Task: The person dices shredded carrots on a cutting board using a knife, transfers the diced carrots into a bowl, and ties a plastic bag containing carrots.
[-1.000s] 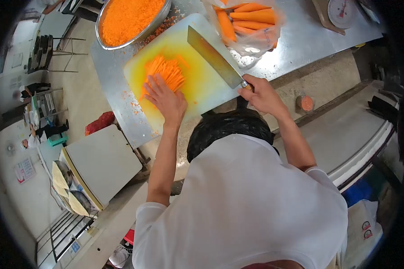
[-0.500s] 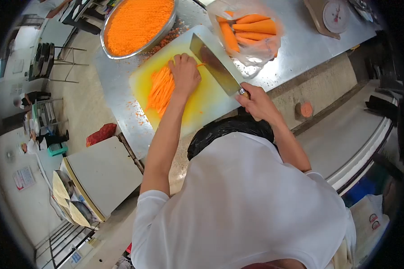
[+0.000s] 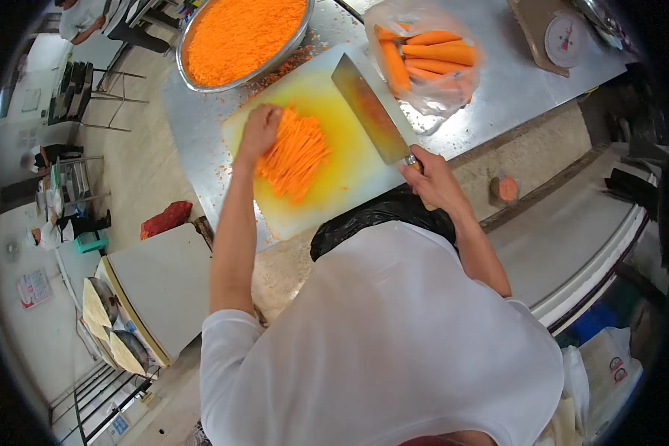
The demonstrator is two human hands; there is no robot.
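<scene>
My right hand (image 3: 432, 177) is wrapped round the handle of a cleaver (image 3: 370, 111), whose wide blade lies over the right part of the cutting board (image 3: 327, 85). A loose pile of carrot strips (image 3: 297, 156) is spread on the board's yellow-stained middle. At the pile's upper left edge is my left hand (image 3: 260, 129), its fingers curled in against the strips. Whether anything is inside those fingers is hidden.
Beyond the board stands a metal bowl (image 3: 308, 22) heaped with chopped carrot. A clear plastic bag (image 3: 424, 100) of whole carrots lies to its right, and a dial scale (image 3: 565, 39) farther right. A red sack (image 3: 166, 220) sits left of the metal table (image 3: 193, 141).
My left hand has moved left from the top of the strips to their side. The pile now lies farther right and wider. The cleaver stays in my right hand, about where it was.
</scene>
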